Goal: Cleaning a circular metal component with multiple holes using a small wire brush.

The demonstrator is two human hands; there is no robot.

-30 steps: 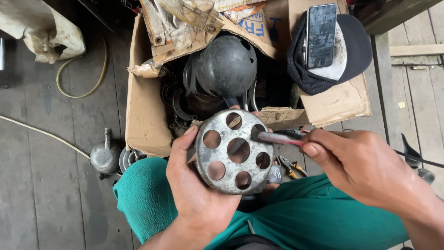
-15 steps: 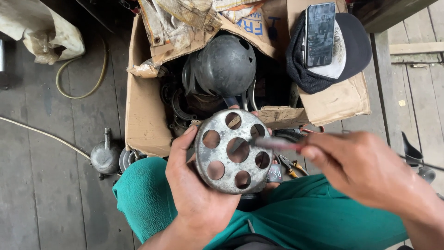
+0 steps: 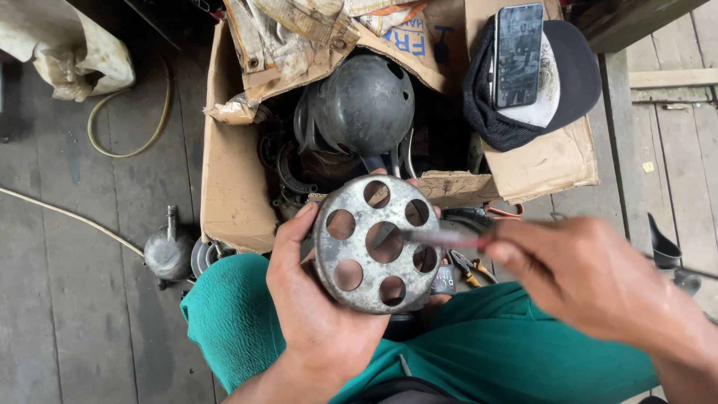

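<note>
My left hand point(image 3: 314, 307) grips a round grey metal disc point(image 3: 376, 243) pierced by several circular holes, holding it face up over my lap. My right hand point(image 3: 591, 277) is blurred by motion and holds a thin dark tool point(image 3: 441, 238) whose tip reaches to the disc's centre hole. I wear green trousers point(image 3: 516, 352). Behind the disc stands an open cardboard box point(image 3: 232, 194) with a dark rounded metal part point(image 3: 363, 101) and other dark parts inside.
A black-and-white cap point(image 3: 553, 82) with a phone point(image 3: 518, 54) on it rests on the box's right flap. A small metal oil can point(image 3: 168, 251) stands on the wooden floor at left, near a hose point(image 3: 134, 142). Pliers with yellow handles point(image 3: 467, 268) lie under the disc.
My right hand has slid the thin tool leftward from the disc's right rim to its centre hole. The left hand and disc stay put.
</note>
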